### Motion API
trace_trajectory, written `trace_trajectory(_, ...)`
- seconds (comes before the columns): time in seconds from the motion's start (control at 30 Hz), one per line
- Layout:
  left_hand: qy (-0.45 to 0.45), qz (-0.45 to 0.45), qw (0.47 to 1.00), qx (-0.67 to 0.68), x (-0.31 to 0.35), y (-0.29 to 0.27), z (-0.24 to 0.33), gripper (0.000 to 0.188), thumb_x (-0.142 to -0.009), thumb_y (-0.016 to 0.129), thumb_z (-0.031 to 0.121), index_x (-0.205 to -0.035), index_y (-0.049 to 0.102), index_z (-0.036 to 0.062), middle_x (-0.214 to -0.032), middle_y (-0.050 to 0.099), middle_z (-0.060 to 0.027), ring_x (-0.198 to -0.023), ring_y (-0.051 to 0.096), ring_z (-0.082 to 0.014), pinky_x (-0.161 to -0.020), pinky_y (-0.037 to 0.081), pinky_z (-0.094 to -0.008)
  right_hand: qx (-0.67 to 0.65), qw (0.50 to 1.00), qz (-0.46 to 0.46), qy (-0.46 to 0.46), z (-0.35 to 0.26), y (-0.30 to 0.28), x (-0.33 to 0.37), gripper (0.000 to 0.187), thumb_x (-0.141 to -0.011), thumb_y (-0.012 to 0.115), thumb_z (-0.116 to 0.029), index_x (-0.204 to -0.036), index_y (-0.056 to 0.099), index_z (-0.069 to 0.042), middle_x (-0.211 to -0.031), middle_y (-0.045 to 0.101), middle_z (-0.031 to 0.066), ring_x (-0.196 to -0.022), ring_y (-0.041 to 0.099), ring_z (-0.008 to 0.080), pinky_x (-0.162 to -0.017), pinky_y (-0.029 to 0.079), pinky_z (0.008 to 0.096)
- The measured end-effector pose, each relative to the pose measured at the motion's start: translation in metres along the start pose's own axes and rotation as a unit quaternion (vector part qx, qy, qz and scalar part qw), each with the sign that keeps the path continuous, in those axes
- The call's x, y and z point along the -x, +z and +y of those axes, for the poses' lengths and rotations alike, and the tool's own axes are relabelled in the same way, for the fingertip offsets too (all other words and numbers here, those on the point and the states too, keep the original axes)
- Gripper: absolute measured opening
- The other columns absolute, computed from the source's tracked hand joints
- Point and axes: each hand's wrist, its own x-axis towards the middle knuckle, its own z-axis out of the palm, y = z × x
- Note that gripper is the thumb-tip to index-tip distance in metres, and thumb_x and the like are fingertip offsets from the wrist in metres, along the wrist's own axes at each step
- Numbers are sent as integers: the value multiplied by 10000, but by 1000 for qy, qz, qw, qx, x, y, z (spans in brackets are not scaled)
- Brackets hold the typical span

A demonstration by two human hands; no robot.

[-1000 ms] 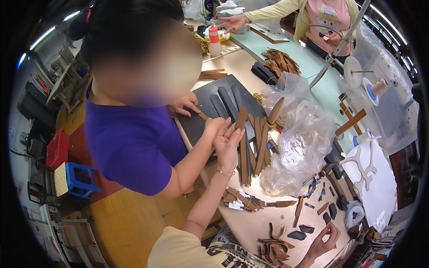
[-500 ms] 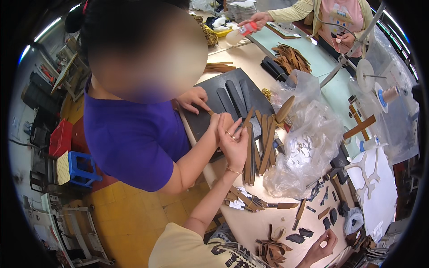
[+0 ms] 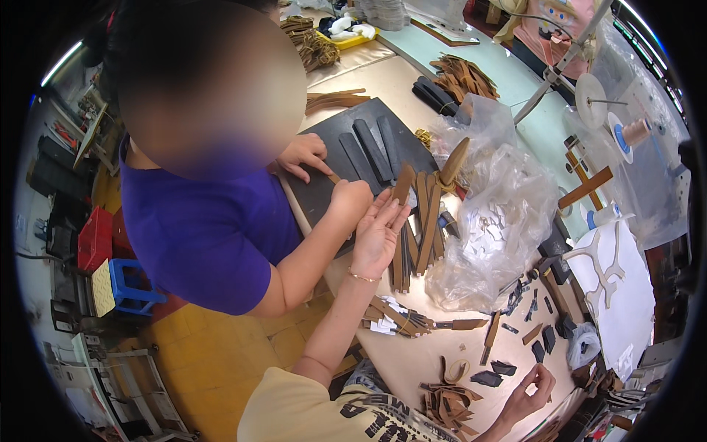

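Note:
My left hand (image 3: 378,234) is stretched out over the far part of the table, its fingers and thumb closed on a brown leather strip (image 3: 403,184) that points up and away. Below it lie several brown and dark strips (image 3: 428,221) in a bundle. At the near right, my right hand (image 3: 529,394) hovers over the tabletop with thumb and fingertips curled together; whatever it pinches, if anything, is too small to make out. Small black pieces (image 3: 486,379) and a heap of brown leather scraps (image 3: 451,405) lie beside it.
A co-worker in a purple shirt (image 3: 213,236) bends over a black board (image 3: 339,158) bearing dark strips, their hands close to my left hand. Crumpled clear plastic bags (image 3: 493,228) fill the middle. A metal stand with thread spools (image 3: 632,134) rises at right; tied strips (image 3: 401,318) lie nearer.
My left hand has turned, and the brown strip in it now shows its broad face. The view has shifted slightly. The far person's hand with the red-capped bottle is out of sight.

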Motion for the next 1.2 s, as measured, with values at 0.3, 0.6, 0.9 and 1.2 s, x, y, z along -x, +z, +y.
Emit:
trace_trajectory(0.3,-5,-3,999,46,-11,-14,-12,211,-958,547,-47,-1159,544,18,-1139,626,-107,-1084,630,-187,-1027,525,-323,-3,1000,-17,14,3,1,1,93,-928,618,4,-1015,647,19,-944,591,108,-754,577,190,-628,486,298)
trace_trajectory(0.6,-94,21,985,144,-22,-16,-11,139,-958,531,-62,-1084,578,-29,-1105,577,-67,-1112,614,-195,-1044,516,-307,-5,1000,-14,15,11,2,1,94,-925,619,11,-1015,642,23,-948,593,112,-766,584,194,-636,492,292)
trace_trajectory(0.9,-92,38,978,182,-28,-19,-12,100,-950,534,-80,-1038,571,-50,-1091,612,-113,-1099,629,-221,-1051,517,-321,-4,999,-19,27,14,0,1,88,-928,616,10,-1011,641,23,-947,591,106,-758,566,188,-622,476,291)
trace_trajectory(1.2,-79,59,979,176,-30,-20,-10,93,-947,538,-85,-1030,562,-51,-1085,623,-124,-1094,641,-248,-1019,543,-337,5,999,-16,31,21,0,1,85,-932,612,6,-1009,642,24,-951,594,111,-748,567,183,-628,483,297)
